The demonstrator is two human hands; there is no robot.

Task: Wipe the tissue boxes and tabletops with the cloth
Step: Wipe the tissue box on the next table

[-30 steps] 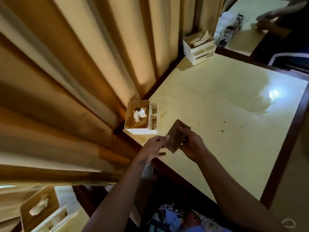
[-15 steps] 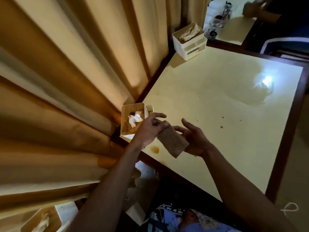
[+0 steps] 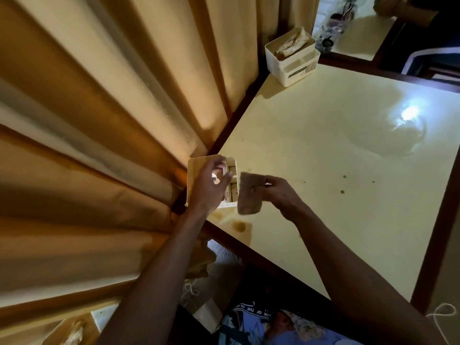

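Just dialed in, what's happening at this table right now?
A person is cleaning the cream tabletop by the curtain. The left hand reaches over the near tissue box at the table's corner, fingers curled at its top. The right hand pinches a brown cloth, which hangs just beside that box. A brown stain shows near the table's edge. A second tissue box stands at the far corner.

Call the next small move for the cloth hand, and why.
Probably bring the cloth left onto the near tissue box and start wiping. The right hand pinches the cloth in the air just beside the box, not touching it, while the left hand grips the box at the table corner, apparently to steady it.
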